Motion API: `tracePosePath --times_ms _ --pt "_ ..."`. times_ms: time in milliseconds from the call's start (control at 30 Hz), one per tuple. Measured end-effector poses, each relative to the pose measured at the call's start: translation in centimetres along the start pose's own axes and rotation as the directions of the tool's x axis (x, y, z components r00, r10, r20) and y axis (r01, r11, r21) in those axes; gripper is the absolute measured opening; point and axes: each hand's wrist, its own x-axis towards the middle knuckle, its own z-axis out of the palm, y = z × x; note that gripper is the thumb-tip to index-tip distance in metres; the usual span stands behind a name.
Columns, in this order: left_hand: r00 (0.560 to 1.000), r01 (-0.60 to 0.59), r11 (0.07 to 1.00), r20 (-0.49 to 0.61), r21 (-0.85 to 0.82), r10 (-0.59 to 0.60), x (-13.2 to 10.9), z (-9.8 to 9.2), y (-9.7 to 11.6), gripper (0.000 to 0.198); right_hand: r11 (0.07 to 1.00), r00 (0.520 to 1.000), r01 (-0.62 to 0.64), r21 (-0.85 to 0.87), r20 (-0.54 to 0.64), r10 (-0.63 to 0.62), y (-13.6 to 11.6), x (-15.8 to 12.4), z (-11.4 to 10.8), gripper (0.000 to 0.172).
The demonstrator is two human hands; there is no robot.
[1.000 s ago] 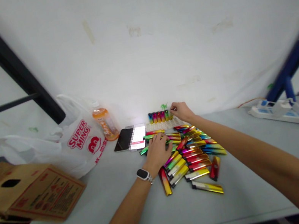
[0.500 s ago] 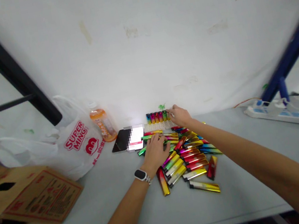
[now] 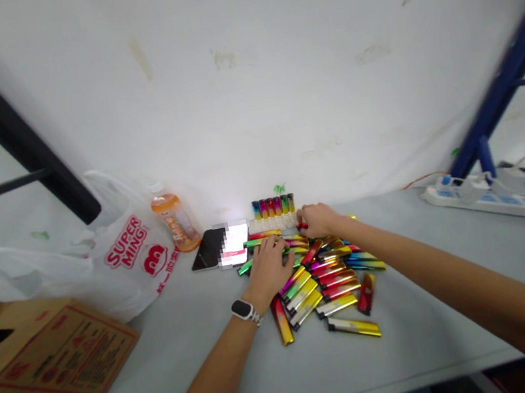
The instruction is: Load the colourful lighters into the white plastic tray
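Metallic coloured lighters (image 3: 337, 280) lie heaped on the grey table, mostly red, yellow, green and silver. Behind the heap, several lighters (image 3: 271, 207) stand upright in a row at the back of a white tray with holes (image 3: 272, 224). My left hand (image 3: 269, 266) rests over the left part of the heap, its fingers apart and lightly bent on the lighters. At the tray's right end, my right hand (image 3: 320, 219) has its fingers closed down around the end of a red lighter (image 3: 302, 225), mostly hidden under the hand.
Left of the heap lie a tablet (image 3: 208, 250) with a lit phone, partly blurred. Beyond them are an orange drink bottle (image 3: 176, 220), a white plastic bag (image 3: 127, 268) and a cardboard box (image 3: 66, 353). A power strip (image 3: 487, 201) lies at right, against the wall.
My right hand has left the rightmost upright lighter and dropped down toward the heap's back edge. My left hand stays over the heap. The whole view has shifted slightly.
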Motion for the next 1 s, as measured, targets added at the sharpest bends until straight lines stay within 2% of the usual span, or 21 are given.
tracePosePath --times_ms 133,267,367,433,500,567,667,767,833,900,1000 --pt "1.000 -0.012 1.000 -0.010 -0.011 0.012 -0.1 0.1 -0.1 0.018 0.999 0.998 -0.012 -0.045 0.066 0.015 -1.0 0.7 -0.4 0.023" --pt "1.000 -0.020 1.000 -0.020 -0.014 0.020 -0.1 0.2 -0.2 0.020 0.996 0.995 0.062 -0.069 0.080 -0.056 -1.4 1.4 -0.7 0.019" --pt "1.000 -0.012 1.000 -0.015 -0.003 0.012 -0.1 0.2 -0.1 0.019 0.993 0.993 0.116 0.017 -0.017 -0.116 -0.8 1.5 -1.0 0.019" --pt "1.000 -0.009 1.000 -0.010 0.002 0.009 -0.1 0.1 -0.1 0.019 0.976 0.986 0.127 0.175 -0.129 -0.105 -0.3 1.3 -1.1 0.020" --pt "1.000 -0.008 1.000 -0.011 0.002 0.008 -0.1 0.1 -0.1 0.019 0.905 0.970 0.128 0.406 -0.240 -0.030 0.2 0.7 -1.2 0.021" --pt "1.000 -0.008 1.000 -0.016 -0.002 0.008 -0.1 0.2 -0.1 0.020 0.735 0.949 0.134 0.665 -0.300 0.098 0.3 -0.2 -1.1 0.024" --pt "1.000 -0.013 1.000 -0.022 -0.015 0.013 -0.1 0.3 -0.1 0.019 0.325 0.924 0.139 0.936 -0.241 0.298 -0.4 -1.9 -0.5 0.031" --pt "1.000 -0.013 1.000 -0.022 -0.020 0.012 0.0 0.3 -0.1 0.018 -0.078 0.899 0.166 0.983 -0.118 0.421 -1.7 -3.5 0.2 0.035" --pt "1.000 -0.015 1.000 -0.024 -0.022 0.015 0.0 0.3 -0.1 0.018 -0.286 0.896 0.175 0.942 -0.033 0.443 -2.6 -4.2 0.6 0.038" --pt "0.999 -0.018 1.000 -0.029 -0.024 0.017 0.1 0.3 -0.1 0.018 -0.398 0.909 0.151 0.905 0.030 0.415 -3.5 -4.8 0.8 0.041" --pt "1.000 -0.011 1.000 -0.025 -0.017 0.010 0.1 0.2 0.1 0.018 -0.456 0.941 0.081 0.886 0.082 0.327 -4.5 -5.5 0.7 0.043"
